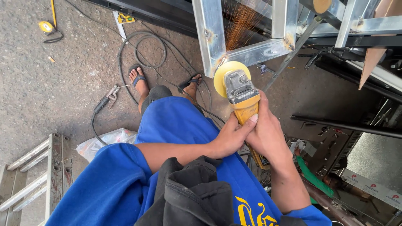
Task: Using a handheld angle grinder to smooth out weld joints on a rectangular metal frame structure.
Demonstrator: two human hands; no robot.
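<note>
Both hands, left hand point(229, 138) and right hand point(264, 133), clamped on yellow angle grinder point(243, 98); sparks at galvanised steel frame point(213, 37). Rough concrete floor point(50, 83), strewn with black cables point(142, 50), aluminium ladder point(37, 175).

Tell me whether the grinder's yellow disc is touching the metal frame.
Touching: in the head view the yellow disc meets the metal frame edge, and sparks fly up from there.

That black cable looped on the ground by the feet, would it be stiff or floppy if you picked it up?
Probably floppy: the cable lies in loose loops and curves on the ground. It would likely sag and trail rather than hold shape. The clamp at one end may weigh that end down.
</note>
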